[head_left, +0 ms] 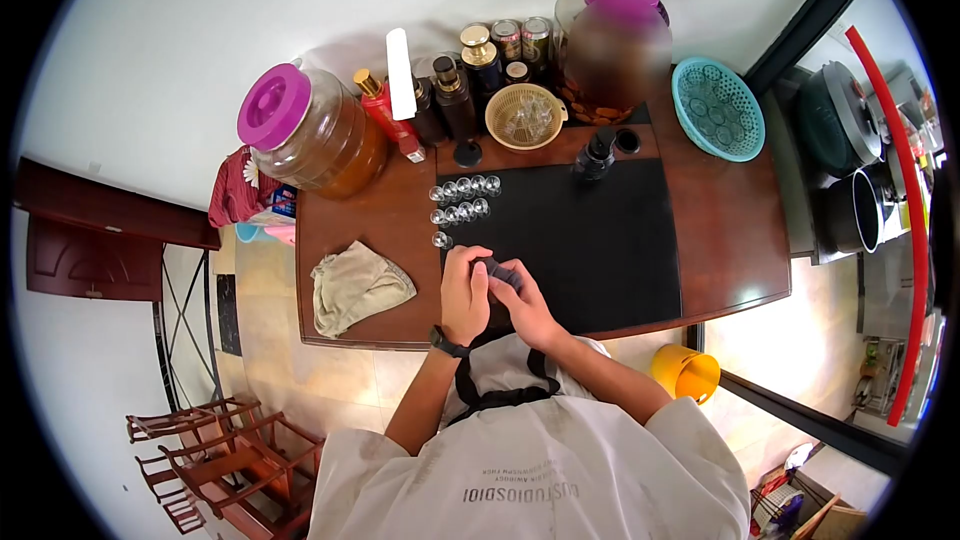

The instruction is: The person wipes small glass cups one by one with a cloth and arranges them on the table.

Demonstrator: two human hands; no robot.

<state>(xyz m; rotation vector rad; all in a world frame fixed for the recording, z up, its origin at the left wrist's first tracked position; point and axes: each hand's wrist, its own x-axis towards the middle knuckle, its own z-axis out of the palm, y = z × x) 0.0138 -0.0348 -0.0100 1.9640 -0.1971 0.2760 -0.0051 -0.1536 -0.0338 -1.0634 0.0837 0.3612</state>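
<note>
Both hands are together above the front edge of a black mat [590, 240]. My left hand [464, 296], with a watch [448, 342] on the wrist, is closed on a dark grey cloth [502, 274]. From the other side, my right hand [527, 308] grips the same cloth. Whether anything is wrapped inside it is hidden by the fingers. Just beyond my left hand, several small clear glasses [465, 210] stand in rows along the mat's left edge. Farther back, a beige basket [522, 143] holds more clear glassware [530, 120].
A beige cloth [358, 288] lies crumpled on the wooden table [735, 250]. Large jars [335, 140] with purple lids, bottles [455, 105] and cans [536, 38] line the back. A black bottle [594, 156] stands on the mat, a turquoise basket [757, 120] at the right.
</note>
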